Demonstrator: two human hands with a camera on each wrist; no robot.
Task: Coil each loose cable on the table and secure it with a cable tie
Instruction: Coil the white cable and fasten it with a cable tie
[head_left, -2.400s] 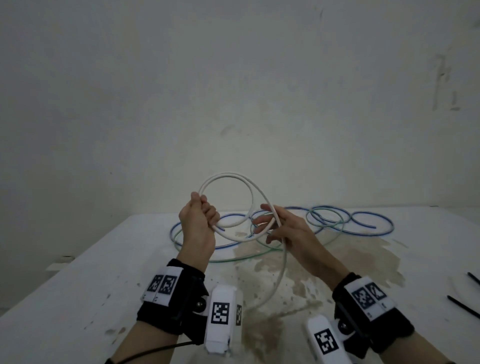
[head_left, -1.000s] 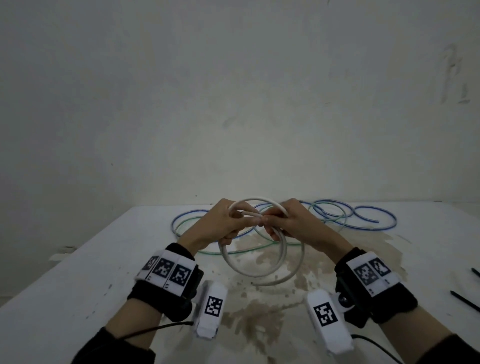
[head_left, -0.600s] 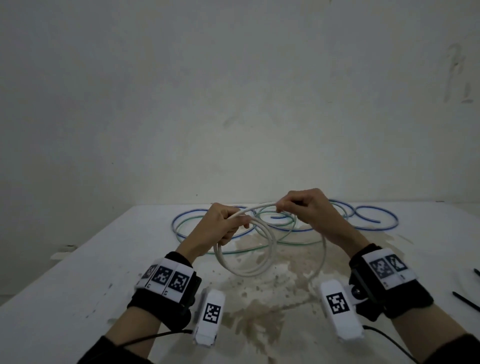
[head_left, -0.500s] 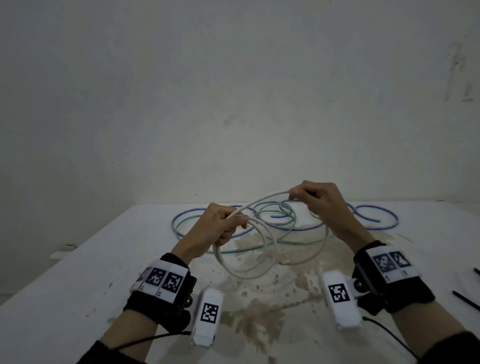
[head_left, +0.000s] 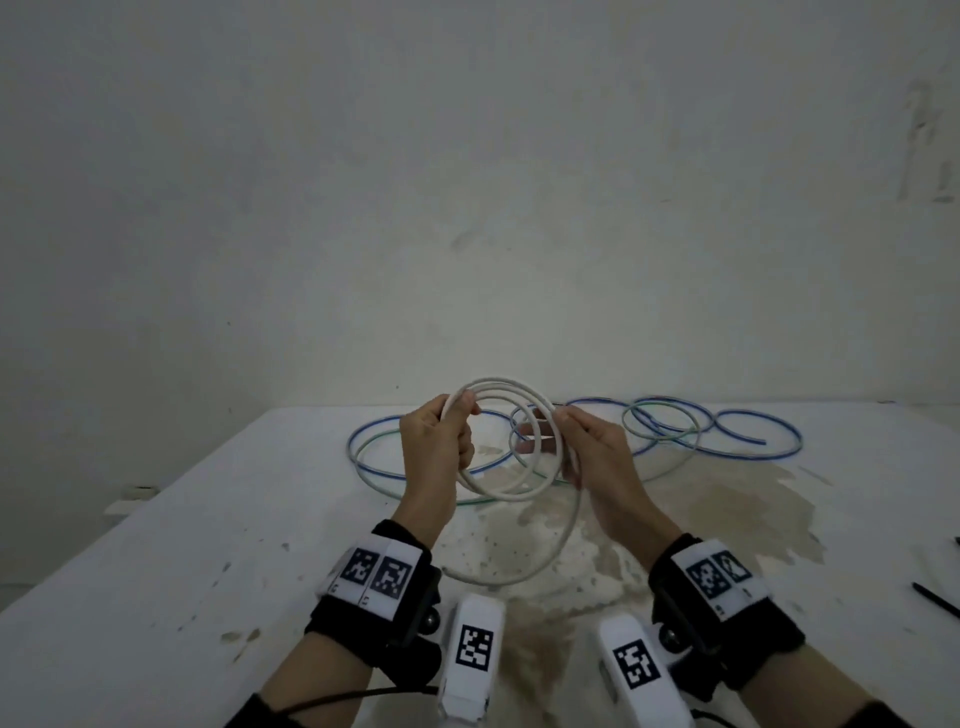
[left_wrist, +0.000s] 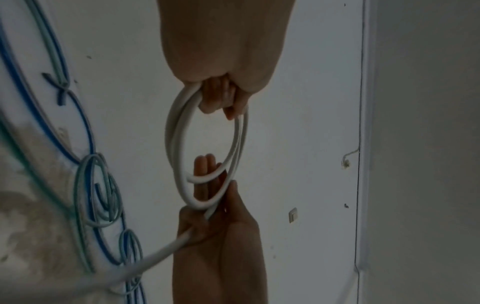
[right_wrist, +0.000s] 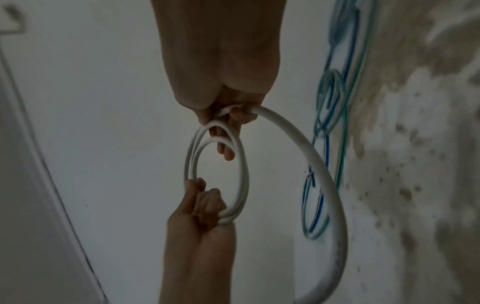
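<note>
My two hands hold a white cable (head_left: 498, 387) upright above the table as a coil of about three loops. At the coil's left side my left hand (head_left: 457, 415) grips the loops in a fist, also seen in the left wrist view (left_wrist: 221, 98). On the right side my right hand (head_left: 566, 431) pinches the cable between thumb and fingers, the other fingers straight behind the loops. From the right hand (right_wrist: 233, 115) the loose white tail (right_wrist: 319, 174) curves down to the table. A blue cable (head_left: 753, 415) and a green cable (head_left: 660, 410) lie uncoiled behind.
The white table (head_left: 208, 545) has a brown stain (head_left: 701, 499) in its middle. A black cable tie (head_left: 935, 600) lies at the right edge of the view. A plain wall stands right behind the table's far edge.
My right hand has swung back from the upper right to the coil, laying another loop onto it. The left hand has turned the coil upright and raised it slightly.
</note>
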